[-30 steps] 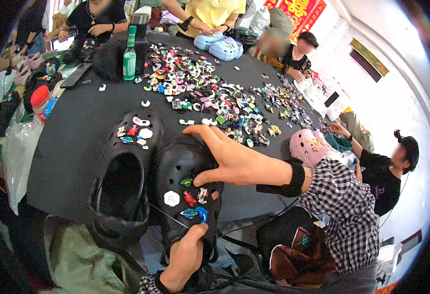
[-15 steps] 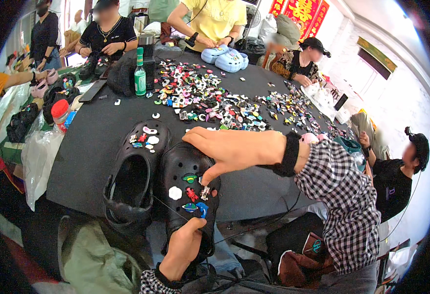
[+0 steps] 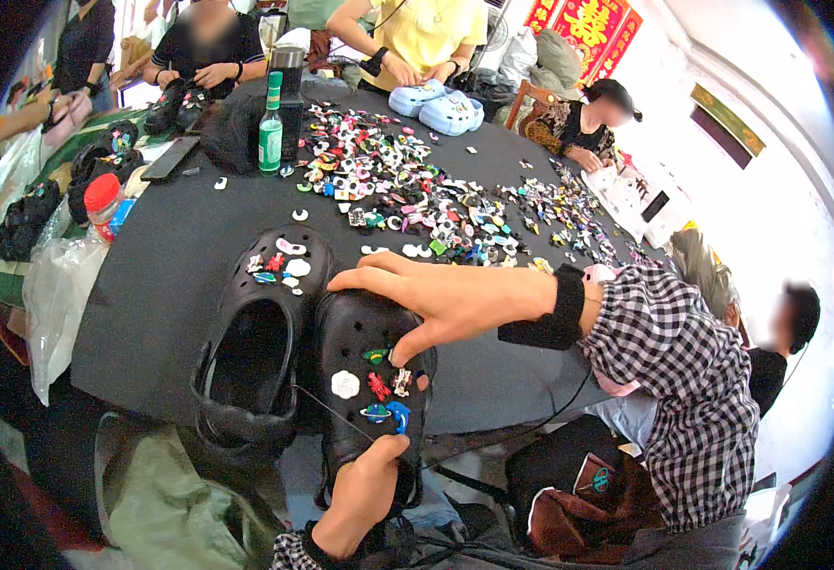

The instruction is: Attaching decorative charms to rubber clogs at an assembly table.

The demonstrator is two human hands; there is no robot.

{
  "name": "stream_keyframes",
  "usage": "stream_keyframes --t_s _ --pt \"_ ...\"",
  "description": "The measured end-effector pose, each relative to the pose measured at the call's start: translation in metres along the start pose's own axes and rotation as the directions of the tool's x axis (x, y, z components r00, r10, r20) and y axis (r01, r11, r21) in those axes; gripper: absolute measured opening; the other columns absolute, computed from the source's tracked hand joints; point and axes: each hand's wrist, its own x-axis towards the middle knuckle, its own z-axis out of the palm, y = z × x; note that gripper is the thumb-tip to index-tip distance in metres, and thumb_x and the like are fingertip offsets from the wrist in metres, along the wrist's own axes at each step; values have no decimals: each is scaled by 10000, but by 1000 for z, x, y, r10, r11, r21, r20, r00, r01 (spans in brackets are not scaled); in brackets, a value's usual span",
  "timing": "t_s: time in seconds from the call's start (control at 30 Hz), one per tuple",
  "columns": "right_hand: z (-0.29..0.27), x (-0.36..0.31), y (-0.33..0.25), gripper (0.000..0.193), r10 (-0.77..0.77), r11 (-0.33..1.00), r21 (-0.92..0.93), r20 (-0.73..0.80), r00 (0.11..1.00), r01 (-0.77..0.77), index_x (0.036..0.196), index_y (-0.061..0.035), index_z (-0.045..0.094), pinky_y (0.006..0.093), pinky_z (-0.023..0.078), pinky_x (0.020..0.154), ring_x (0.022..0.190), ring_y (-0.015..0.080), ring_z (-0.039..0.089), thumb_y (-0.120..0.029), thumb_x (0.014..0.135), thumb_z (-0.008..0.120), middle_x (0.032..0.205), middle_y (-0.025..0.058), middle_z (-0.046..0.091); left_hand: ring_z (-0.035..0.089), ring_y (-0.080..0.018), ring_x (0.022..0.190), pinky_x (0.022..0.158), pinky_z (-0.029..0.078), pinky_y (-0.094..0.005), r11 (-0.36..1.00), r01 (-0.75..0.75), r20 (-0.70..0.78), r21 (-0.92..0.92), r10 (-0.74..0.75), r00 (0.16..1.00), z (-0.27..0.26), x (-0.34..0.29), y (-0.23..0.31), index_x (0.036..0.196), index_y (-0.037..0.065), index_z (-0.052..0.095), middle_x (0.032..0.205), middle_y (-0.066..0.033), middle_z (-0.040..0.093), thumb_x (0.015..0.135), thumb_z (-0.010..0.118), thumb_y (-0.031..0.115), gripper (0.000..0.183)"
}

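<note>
A black clog sits at the near table edge, its toe pointing away from me. Charms dot its top: a white flower, a red figure, a green planet, a blue ringed planet and a blue dolphin. My left hand grips the clog near its heel opening, thumb beside the dolphin. Across the toe lies my right hand, fingers over the far left side and thumb down by the green planet. What its fingertips do underneath is hidden. A matching clog with charms stands to the left.
Loose colourful charms spread over the dark table. A green bottle stands beyond, and a red-lidded jar sits left. Across the table a person in yellow handles light blue clogs. Other people sit around.
My view has shifted slightly. The right hand's fingers reach a little farther left over the toe, while the left hand keeps its grip near the heel.
</note>
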Motion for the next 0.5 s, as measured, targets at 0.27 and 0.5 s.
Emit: stream_keyframes --t_s 0.27,0.5 --pt "12 6 -8 841 98 992 89 -166 981 -84 1399 -114 364 399 385 1025 1207 345 444 -106 670 783 1266 162 425 637 -369 855 747 487 -378 770 -326 177 549 274 945 -10 -1 -18 1146 102 599 923 -198 650 889 518 17 282" --pt "21 4 -16 889 196 977 137 -290 937 -162 1386 -123 410 430 418 1007 1156 399 489 -89 583 790 1221 210 472 633 -417 827 696 496 -413 894 -227 148 385 183 972 -9 5 -26 1141 117 601 891 -210 644 888 515 19 284"
